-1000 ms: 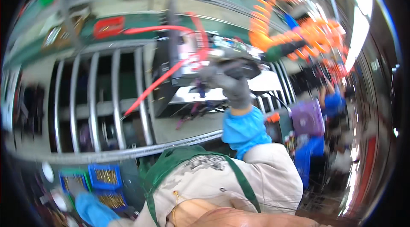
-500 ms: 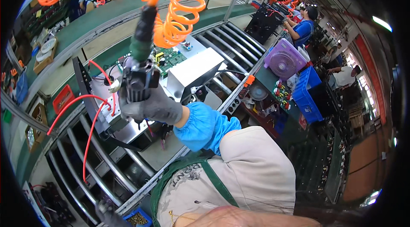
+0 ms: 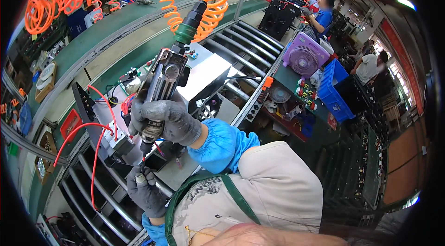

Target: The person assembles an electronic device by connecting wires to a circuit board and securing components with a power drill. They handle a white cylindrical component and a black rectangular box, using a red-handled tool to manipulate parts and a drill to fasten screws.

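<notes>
My right hand (image 3: 169, 121), in a grey glove and blue sleeve cover, is wrapped round a pneumatic screwdriver (image 3: 164, 77) held at a slant. Its bit points down toward my left hand (image 3: 147, 192), also grey-gloved. The left fingers are pinched together right at the bit's tip; whatever is in them is too small to make out. Behind the tool lies an open device chassis (image 3: 123, 146) with red wires (image 3: 95, 167) hanging out. Beside it, a shiny metal box (image 3: 206, 77) partly hides behind the screwdriver.
The chassis rests on a roller conveyor (image 3: 104, 190). An orange coiled air hose (image 3: 215, 9) runs up from the tool. To the right are a purple fan (image 3: 303, 58) and a blue crate (image 3: 336, 91). A co-worker in blue (image 3: 322, 16) stands farther along the line.
My left hand has come up from the lower edge to the screwdriver's bit. The screwdriver has tilted, its hose end swinging right, and the right hand has shifted slightly.
</notes>
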Motion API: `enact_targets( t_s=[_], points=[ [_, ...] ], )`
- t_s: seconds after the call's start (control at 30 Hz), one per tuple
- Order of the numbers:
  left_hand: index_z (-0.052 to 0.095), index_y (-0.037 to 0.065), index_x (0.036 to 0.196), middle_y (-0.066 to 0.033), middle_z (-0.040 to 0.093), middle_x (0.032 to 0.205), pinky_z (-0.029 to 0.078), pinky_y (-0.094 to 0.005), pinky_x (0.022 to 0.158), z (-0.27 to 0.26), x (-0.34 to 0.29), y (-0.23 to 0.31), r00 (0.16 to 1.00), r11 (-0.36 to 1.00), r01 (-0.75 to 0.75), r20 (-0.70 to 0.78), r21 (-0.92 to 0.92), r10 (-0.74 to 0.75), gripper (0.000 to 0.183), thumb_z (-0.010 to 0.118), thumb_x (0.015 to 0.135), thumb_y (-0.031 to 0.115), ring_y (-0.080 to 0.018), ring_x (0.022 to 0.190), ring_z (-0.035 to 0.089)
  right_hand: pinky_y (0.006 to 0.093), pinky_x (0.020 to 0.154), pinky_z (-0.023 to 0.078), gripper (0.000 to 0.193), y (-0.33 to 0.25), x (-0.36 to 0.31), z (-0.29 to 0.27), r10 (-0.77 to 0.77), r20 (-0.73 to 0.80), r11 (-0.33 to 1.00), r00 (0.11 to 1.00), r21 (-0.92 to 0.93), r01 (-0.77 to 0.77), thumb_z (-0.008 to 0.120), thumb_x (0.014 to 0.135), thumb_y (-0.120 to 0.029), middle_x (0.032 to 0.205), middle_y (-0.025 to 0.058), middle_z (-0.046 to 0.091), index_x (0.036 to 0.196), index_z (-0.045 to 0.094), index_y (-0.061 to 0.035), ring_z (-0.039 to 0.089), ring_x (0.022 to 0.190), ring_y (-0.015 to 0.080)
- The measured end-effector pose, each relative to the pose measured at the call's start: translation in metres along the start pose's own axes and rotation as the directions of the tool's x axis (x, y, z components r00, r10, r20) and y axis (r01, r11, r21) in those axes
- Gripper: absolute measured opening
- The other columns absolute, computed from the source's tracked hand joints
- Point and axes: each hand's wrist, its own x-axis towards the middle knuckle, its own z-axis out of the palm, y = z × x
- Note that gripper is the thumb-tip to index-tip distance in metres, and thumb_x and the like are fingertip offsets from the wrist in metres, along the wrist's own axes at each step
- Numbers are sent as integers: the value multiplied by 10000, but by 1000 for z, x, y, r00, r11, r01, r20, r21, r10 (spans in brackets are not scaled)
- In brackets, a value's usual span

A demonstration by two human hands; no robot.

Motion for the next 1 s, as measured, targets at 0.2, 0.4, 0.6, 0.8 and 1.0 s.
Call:
enact_targets(
  t_s=[0.2,0.4,0.6,0.8,1.0],
  points=[
    [576,-7,1056,-98,617,819,412,-188,490,19,-1,10,989,977,-48,-126,207,76,340,583,919,305,-81,580,532,275,473,456,311,-4,0,-19,198,76,965,977,-193,-180,566,785,-308,672,98,605,768,607,-1,546,499,146],
    [553,21,1033,-54,595,772,379,-163,460,22,-5,21,976,979,196,-102,53,-190,398,558,920,403,-54,558,499,348,688,457,301,-5,2,-28,145,166,989,976,-68,-135,508,811,-333,675,69,482,825,535,-33,495,633,191],
    [560,12,1065,-64,588,784,393,-153,491,25,-6,15,962,962,206,-141,-180,-233,357,570,925,340,-67,605,513,381,755,419,233,-2,7,-17,123,281,986,952,74,-150,517,819,-277,699,53,422,852,471,-52,427,656,186],
    [530,-13,1111,-106,616,865,457,-171,533,25,-7,14,963,936,211,-102,-282,-248,341,547,945,283,-93,666,573,365,718,387,221,1,8,-15,120,302,989,946,49,-141,533,807,-254,695,26,370,851,448,-54,368,631,164],
    [512,-24,1113,-94,592,855,447,-167,541,19,-5,9,949,862,243,-75,-445,-307,343,540,949,276,-94,677,550,349,671,355,208,0,7,-13,117,325,988,938,62,-145,554,776,-233,685,16,356,830,441,-66,350,609,157]
  ],
)
